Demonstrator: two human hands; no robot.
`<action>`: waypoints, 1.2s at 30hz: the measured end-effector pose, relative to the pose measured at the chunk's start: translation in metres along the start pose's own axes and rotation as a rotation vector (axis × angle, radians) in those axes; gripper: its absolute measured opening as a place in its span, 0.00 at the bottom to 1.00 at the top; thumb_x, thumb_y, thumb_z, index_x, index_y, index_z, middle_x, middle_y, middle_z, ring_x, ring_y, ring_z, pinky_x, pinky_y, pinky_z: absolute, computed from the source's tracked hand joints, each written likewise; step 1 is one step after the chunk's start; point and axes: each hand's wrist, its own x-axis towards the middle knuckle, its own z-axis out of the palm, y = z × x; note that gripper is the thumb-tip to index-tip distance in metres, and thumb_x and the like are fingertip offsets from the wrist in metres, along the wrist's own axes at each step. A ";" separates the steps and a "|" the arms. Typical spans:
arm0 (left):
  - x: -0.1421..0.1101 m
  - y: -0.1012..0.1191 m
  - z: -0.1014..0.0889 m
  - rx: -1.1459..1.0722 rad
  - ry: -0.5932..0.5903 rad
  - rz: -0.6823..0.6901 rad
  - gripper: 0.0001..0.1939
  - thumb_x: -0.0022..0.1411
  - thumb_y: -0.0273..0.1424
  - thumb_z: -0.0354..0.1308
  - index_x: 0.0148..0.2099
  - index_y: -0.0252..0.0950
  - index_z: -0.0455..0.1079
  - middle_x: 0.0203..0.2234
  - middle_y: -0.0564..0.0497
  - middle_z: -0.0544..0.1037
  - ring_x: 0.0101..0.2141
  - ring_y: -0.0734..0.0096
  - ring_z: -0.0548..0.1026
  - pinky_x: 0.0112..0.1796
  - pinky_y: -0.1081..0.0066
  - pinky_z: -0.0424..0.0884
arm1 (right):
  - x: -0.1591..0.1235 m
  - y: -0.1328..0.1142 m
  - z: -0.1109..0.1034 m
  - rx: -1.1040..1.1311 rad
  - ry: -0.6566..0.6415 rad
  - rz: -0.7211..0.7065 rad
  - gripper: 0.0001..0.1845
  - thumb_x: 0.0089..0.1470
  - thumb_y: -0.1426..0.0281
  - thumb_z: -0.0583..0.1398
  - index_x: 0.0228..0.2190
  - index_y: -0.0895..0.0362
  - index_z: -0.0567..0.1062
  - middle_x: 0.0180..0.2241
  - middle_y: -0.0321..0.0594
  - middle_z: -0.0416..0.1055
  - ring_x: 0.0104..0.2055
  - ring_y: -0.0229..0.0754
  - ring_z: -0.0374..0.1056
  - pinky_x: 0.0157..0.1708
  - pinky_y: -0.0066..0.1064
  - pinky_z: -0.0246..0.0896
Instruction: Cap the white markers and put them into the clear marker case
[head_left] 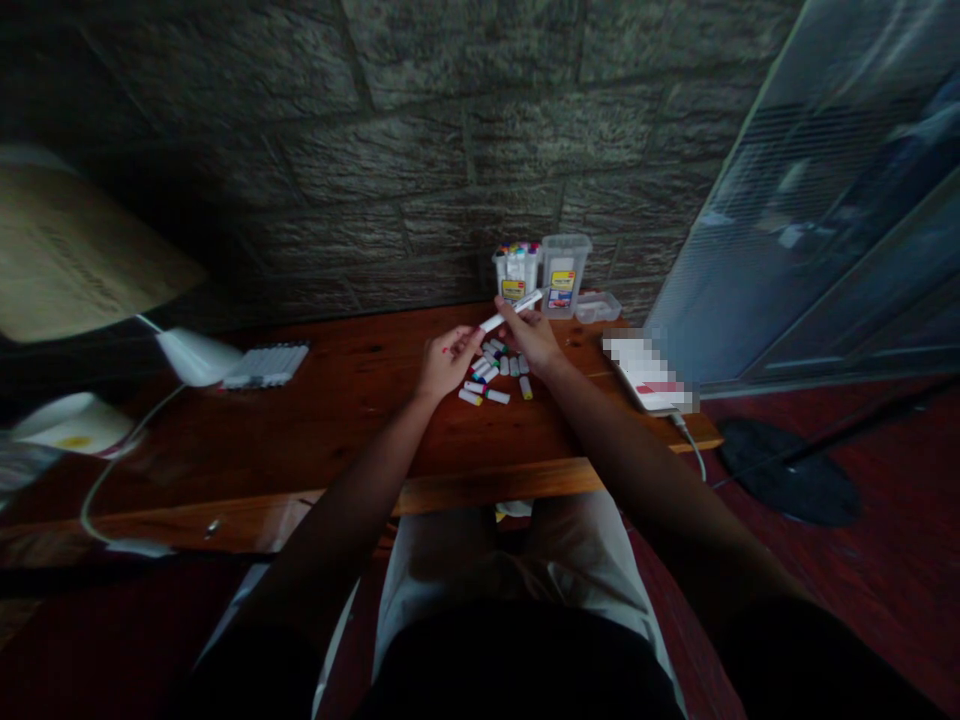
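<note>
A white marker (pixel 493 322) slants upward to the right over the table, held between both hands. My left hand (pixel 448 362) pinches its lower left end, with the fingers closed. Nearer its other end, my right hand (pixel 534 340) grips the barrel between thumb and fingers. Just below the hands lie several loose white marker caps (pixel 497 397) with coloured ends, in a loose pile on the wooden table (pixel 360 400). The hands hide part of the pile. Behind them stands a clear container (pixel 517 268) packed with upright markers.
An open clear box (pixel 566 270) and a clear lid (pixel 598 306) are by the wall. A row of white markers (pixel 268 365) lies left, near a lamp (pixel 82 240) and a paper cup (pixel 75 425). A flat white device (pixel 649 375) with a cable sits right.
</note>
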 end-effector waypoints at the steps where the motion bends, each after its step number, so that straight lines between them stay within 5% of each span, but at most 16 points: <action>1: 0.000 -0.001 0.000 0.004 -0.008 0.003 0.15 0.64 0.42 0.55 0.36 0.35 0.74 0.23 0.51 0.78 0.23 0.75 0.74 0.26 0.75 0.69 | 0.000 -0.001 0.000 0.012 0.004 0.008 0.30 0.45 0.43 0.61 0.17 0.57 0.66 0.13 0.31 0.58 0.14 0.28 0.49 0.13 0.24 0.41; 7: -0.002 -0.003 0.001 -0.004 -0.080 0.036 0.15 0.60 0.43 0.59 0.35 0.36 0.75 0.24 0.52 0.79 0.25 0.73 0.75 0.27 0.73 0.70 | -0.003 -0.005 0.002 0.039 -0.030 0.060 0.27 0.46 0.45 0.62 0.22 0.58 0.71 0.15 0.31 0.60 0.14 0.28 0.51 0.13 0.23 0.44; 14: -0.003 0.004 -0.002 0.104 0.008 0.114 0.15 0.57 0.43 0.62 0.40 0.37 0.73 0.33 0.50 0.79 0.34 0.69 0.76 0.37 0.69 0.72 | -0.003 -0.003 0.002 0.070 -0.088 0.034 0.27 0.45 0.44 0.62 0.23 0.58 0.72 0.14 0.29 0.58 0.14 0.28 0.51 0.13 0.23 0.44; 18: -0.002 0.009 -0.007 0.220 0.034 0.245 0.41 0.50 0.45 0.68 0.62 0.40 0.58 0.56 0.41 0.69 0.55 0.56 0.67 0.52 0.56 0.66 | -0.007 -0.001 0.002 -0.017 -0.195 -0.003 0.27 0.45 0.45 0.62 0.24 0.58 0.74 0.15 0.30 0.60 0.15 0.30 0.53 0.15 0.24 0.46; 22: -0.003 0.010 -0.007 0.250 -0.027 0.310 0.61 0.41 0.49 0.71 0.69 0.40 0.42 0.61 0.36 0.60 0.59 0.48 0.62 0.57 0.51 0.61 | -0.015 -0.004 0.005 -0.140 -0.326 -0.055 0.26 0.43 0.46 0.64 0.23 0.58 0.74 0.16 0.31 0.64 0.17 0.31 0.54 0.17 0.25 0.45; 31: -0.005 0.006 -0.004 0.123 -0.146 0.328 0.66 0.37 0.51 0.72 0.70 0.43 0.36 0.62 0.36 0.58 0.61 0.46 0.60 0.59 0.47 0.59 | -0.021 -0.011 0.007 -0.189 -0.477 -0.049 0.23 0.42 0.49 0.65 0.20 0.58 0.74 0.17 0.32 0.65 0.18 0.32 0.54 0.19 0.27 0.48; 36: -0.006 0.012 -0.005 0.133 -0.165 0.296 0.59 0.39 0.48 0.72 0.68 0.41 0.46 0.61 0.37 0.61 0.60 0.48 0.63 0.58 0.49 0.62 | -0.019 -0.007 0.006 -0.193 -0.523 -0.052 0.23 0.43 0.50 0.65 0.22 0.59 0.75 0.17 0.32 0.65 0.19 0.32 0.56 0.20 0.26 0.50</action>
